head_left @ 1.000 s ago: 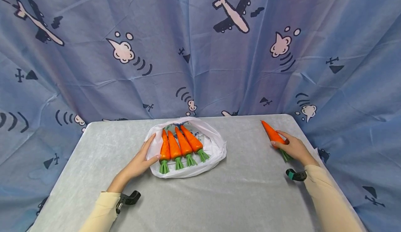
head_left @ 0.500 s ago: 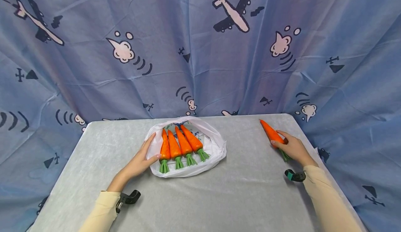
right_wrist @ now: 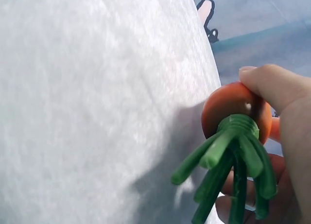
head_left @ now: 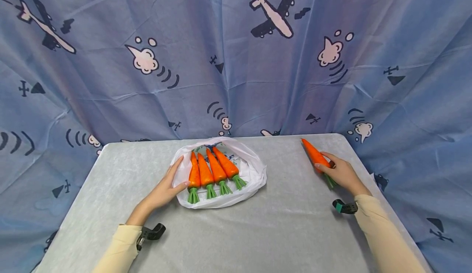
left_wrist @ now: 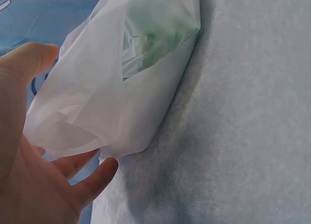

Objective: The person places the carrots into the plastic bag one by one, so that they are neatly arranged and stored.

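A white plastic bag [head_left: 254,179] lies on the table with its mouth wide, and several orange carrots [head_left: 205,172] with green stubs rest side by side in it. My left hand [head_left: 162,191] is at the bag's left side, thumb and fingers spread wide. In the left wrist view, the fingers [left_wrist: 97,180] touch the bag's lower edge, while the thumb is near its upper edge. Farther right, my right hand [head_left: 341,172] grips another carrot [head_left: 313,152] near its thick end, tip pointing away. Its green stub [right_wrist: 238,141] faces the right wrist camera; some fingers are hidden behind it.
A pale grey cloth covers the table [head_left: 236,240]. Behind it hangs a blue curtain [head_left: 236,60] printed with airplanes, close to the table's back edge. Each wrist wears a dark band, the left band [head_left: 153,233] and the right band [head_left: 344,206].
My right hand has shifted slightly to the left and away from me, carrying the carrot with it. The left hand and the bag have stayed in place.
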Demonstrator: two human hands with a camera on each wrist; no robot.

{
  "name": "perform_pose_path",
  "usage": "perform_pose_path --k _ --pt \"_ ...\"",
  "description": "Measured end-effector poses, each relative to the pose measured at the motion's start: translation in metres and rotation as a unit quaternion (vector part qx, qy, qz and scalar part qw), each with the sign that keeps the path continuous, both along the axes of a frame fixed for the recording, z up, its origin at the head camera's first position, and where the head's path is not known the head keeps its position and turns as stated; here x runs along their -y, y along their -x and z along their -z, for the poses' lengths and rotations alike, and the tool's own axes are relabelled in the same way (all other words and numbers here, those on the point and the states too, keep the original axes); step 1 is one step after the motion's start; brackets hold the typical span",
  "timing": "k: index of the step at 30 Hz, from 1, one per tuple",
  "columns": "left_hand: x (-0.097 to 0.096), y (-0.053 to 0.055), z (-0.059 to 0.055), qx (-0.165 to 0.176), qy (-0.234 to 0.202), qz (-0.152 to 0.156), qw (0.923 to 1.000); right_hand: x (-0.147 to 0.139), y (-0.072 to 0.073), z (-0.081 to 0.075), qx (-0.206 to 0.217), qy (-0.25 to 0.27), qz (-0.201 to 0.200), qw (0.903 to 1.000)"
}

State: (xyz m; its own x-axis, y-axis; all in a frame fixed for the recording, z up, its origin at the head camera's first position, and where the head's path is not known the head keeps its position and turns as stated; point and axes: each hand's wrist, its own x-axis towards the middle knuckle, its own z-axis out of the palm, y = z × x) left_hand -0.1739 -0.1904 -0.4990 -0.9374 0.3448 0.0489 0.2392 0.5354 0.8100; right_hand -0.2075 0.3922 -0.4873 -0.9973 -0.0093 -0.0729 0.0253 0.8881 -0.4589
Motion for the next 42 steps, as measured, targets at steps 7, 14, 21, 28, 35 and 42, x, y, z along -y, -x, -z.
perform_pose_path --k 7,14,21,28,35,42 --pt "0.001 0.001 0.003 -0.002 -0.002 -0.001 1.0000 0.012 -0.003 -0.005 -0.021 0.015 -0.019 0.9995" --pt "0.000 0.000 0.002 0.002 -0.006 -0.001 1.0000 0.024 -0.004 -0.010 -0.038 0.023 -0.038 0.9983" --pt "0.001 0.000 0.002 0.002 -0.006 0.000 1.0000 0.040 -0.006 -0.017 -0.039 0.032 -0.056 0.9972" --pt "0.000 0.000 0.002 -0.001 -0.013 0.001 0.9999 0.057 -0.008 -0.023 -0.032 0.038 -0.068 0.9964" --pt "0.000 0.000 0.002 -0.001 -0.013 0.001 0.9999 0.067 -0.011 -0.027 -0.034 0.048 -0.079 0.9951" --pt "0.001 0.001 0.002 -0.007 -0.006 0.001 1.0000 0.081 -0.014 -0.031 -0.045 0.051 -0.098 0.9929"
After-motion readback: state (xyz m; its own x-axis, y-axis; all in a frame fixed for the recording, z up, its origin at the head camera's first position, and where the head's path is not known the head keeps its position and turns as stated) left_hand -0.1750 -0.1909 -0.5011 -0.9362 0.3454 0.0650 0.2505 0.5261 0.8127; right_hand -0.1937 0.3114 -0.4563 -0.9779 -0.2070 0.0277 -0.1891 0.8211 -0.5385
